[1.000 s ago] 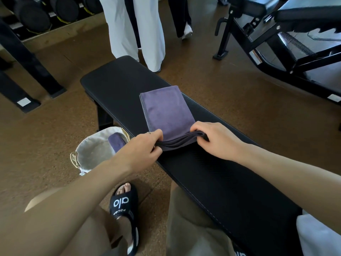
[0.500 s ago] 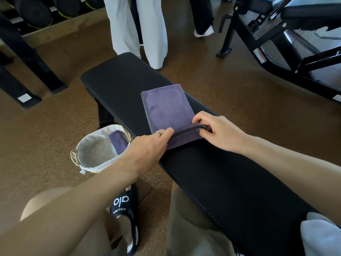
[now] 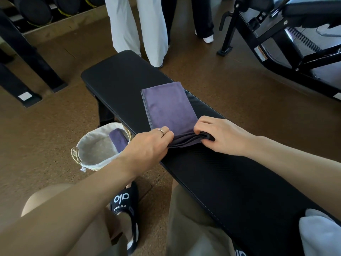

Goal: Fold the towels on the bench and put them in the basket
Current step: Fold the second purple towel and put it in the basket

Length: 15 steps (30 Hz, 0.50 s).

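A purple towel (image 3: 169, 108), folded into a long strip, lies across the black bench (image 3: 114, 74). My left hand (image 3: 149, 146) pinches the left corner of its near end. My right hand (image 3: 221, 135) grips the right corner of that same end, where the layers bunch up slightly off the pad. On the floor left of the bench stands a cloth-lined basket (image 3: 88, 145); a second purple towel (image 3: 119, 139) sits inside it against the right wall.
A person in white trousers (image 3: 147, 30) stands at the bench's far end, another in dark trousers (image 3: 203, 17) behind. A black gym machine (image 3: 287, 43) fills the right, a dumbbell rack (image 3: 33, 13) the far left. My sandalled foot (image 3: 125, 206) is by the basket. White cloth (image 3: 319, 235) lies at the bench's near end.
Both hands have kept their hold on the towel's near end, which stays bunched and slightly raised. The person in dark trousers behind has stepped to the right.
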{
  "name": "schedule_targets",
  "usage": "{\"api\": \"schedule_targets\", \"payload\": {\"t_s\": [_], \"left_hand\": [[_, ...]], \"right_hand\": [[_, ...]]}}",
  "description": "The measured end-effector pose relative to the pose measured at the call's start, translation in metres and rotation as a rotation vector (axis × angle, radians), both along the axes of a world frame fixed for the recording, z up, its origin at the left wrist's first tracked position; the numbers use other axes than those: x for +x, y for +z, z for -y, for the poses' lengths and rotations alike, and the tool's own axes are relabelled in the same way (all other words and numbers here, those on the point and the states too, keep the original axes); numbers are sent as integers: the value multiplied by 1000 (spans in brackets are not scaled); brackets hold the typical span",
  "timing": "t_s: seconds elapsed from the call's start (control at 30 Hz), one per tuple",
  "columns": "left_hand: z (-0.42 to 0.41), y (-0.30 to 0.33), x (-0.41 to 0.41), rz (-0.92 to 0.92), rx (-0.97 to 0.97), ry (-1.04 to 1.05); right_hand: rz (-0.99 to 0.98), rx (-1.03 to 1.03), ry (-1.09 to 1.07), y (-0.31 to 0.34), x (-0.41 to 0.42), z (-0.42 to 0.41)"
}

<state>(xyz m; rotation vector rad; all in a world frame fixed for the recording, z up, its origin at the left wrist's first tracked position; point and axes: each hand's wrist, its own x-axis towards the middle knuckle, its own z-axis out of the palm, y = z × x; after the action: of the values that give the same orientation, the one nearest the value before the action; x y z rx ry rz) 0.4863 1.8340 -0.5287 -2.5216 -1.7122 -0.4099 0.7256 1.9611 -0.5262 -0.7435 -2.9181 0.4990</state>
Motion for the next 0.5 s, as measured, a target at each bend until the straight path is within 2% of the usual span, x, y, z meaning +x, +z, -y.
{"api": "schedule_targets", "payload": {"t_s": [0.1,0.23,0.37,0.5], "left_hand": [[3,-2,-2,59,-40,11],[4,-3,-8,132,-115,70],[-1,-2,-13,329,-236,203],[-11,-2,-17,443,-230,231]], "right_hand": [[-24,0,-31,1,2,2],[-121,-185,-175,-3,4,-1],[-167,-319,-284,-7,-1,-5],[-184,-387,-394,-4,-12,-9]]}}
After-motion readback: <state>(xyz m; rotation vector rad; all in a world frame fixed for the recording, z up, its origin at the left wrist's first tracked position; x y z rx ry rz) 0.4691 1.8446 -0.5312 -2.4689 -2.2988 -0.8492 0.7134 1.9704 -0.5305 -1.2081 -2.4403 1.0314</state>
